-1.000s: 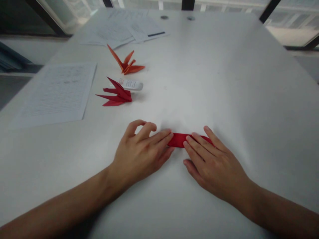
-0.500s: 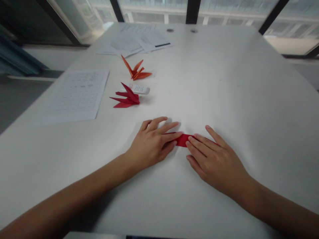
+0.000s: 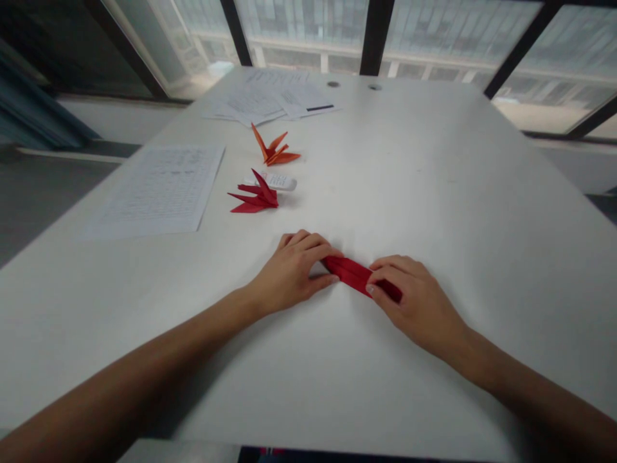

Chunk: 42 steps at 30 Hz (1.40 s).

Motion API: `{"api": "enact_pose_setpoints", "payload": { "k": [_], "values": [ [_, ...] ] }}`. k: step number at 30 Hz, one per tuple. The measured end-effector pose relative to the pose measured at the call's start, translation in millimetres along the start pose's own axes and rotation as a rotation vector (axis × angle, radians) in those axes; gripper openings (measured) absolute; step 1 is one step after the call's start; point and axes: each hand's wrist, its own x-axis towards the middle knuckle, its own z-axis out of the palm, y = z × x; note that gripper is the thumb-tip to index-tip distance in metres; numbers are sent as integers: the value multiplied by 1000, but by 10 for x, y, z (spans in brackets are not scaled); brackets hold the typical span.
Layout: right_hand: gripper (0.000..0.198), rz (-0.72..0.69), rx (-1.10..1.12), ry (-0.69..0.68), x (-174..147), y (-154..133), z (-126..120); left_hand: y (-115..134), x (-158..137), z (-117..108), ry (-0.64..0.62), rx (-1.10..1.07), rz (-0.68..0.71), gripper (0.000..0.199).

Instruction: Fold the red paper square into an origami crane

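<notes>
A long, narrow strip of folded red paper (image 3: 355, 275) lies slanted between my two hands, just over the white table. My left hand (image 3: 303, 269) grips its left end, thumb in front and fingers behind. Around the right end, the thumb and fingers of my right hand (image 3: 409, 292) are closed in a pinch. Parts of both ends are hidden by my fingers. Farther off to the left sit a red origami crane (image 3: 258, 198) and an orange origami crane (image 3: 276, 153).
Behind the red crane lies a white remote control (image 3: 283, 183). A printed sheet (image 3: 159, 186) rests at the table's left side, and several papers (image 3: 270, 96) overlap at the far end. Windows (image 3: 308, 38) stand beyond the white table (image 3: 457, 212).
My hands have gone from lying flat on the red paper to pinching its ends. The strip now slants down to the right and shows more of its surface. The view has tilted up slightly.
</notes>
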Motion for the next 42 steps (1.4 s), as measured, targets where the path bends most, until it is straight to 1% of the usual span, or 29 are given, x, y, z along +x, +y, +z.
{"api": "enact_pose_setpoints", "payload": {
  "k": [2, 3, 4, 7, 9, 12, 14, 16, 17, 19, 20, 21, 22, 24, 27, 30, 33, 37, 39, 42],
  "values": [
    [13, 135, 89, -39, 39, 4, -43, -2, 7, 12, 16, -56, 37, 28],
    [17, 179, 120, -63, 55, 6, -63, 1, 9, 20, 28, -88, 55, 24],
    [18, 194, 139, -91, 67, 7, -80, 7, 9, 29, 42, -124, 69, 20],
    [8, 129, 145, -160, 81, -4, -118, 44, 8, 61, 82, -261, 94, 10],
    [6, 106, 141, -172, 76, -25, -133, 78, 9, 73, 111, -338, 105, 10],
    [3, 135, 175, -171, 56, -72, -149, 137, 23, 72, 173, -389, 109, 14],
    [5, 171, 245, -176, 36, -102, -152, 183, 39, 75, 229, -411, 92, 14],
    [8, 225, 357, -164, 13, -117, -140, 240, 52, 94, 306, -481, 35, 14],
    [9, 257, 428, -144, 2, -117, -126, 273, 55, 111, 346, -544, -16, 17],
    [11, 308, 590, -74, -15, -100, -84, 350, 51, 152, 458, -751, -172, 44],
    [13, 323, 672, -31, -19, -85, -59, 391, 47, 172, 465, -856, -251, 53],
    [15, 331, 753, 10, -21, -70, -32, 431, 43, 189, 460, -949, -298, 55],
    [17, 336, 823, 46, -20, -55, -7, 467, 44, 202, 447, -1026, -313, 55],
    [20, 346, 937, 86, -11, -32, 32, 518, 64, 216, 377, -1118, -266, 50],
    [20, 335, 1061, 95, 16, -16, 53, 523, 146, 218, 269, -1135, -190, 36],
    [17, 315, 1145, 97, 47, -1, 52, 475, 233, 225, 247, -1141, -180, 32],
    [17, 328, 1200, 95, 71, 21, 65, 431, 263, 246, 267, -1161, -179, 33],
    [17, 343, 1231, 92, 79, 30, 100, 415, 243, 269, 254, -1174, -186, 44],
    [17, 341, 1223, 96, 74, 19, 110, 417, 232, 281, 235, -1159, -181, 41],
    [16, 340, 1192, 94, 63, -5, 111, 423, 217, 305, 253, -1113, -128, 35]
  ]
}}
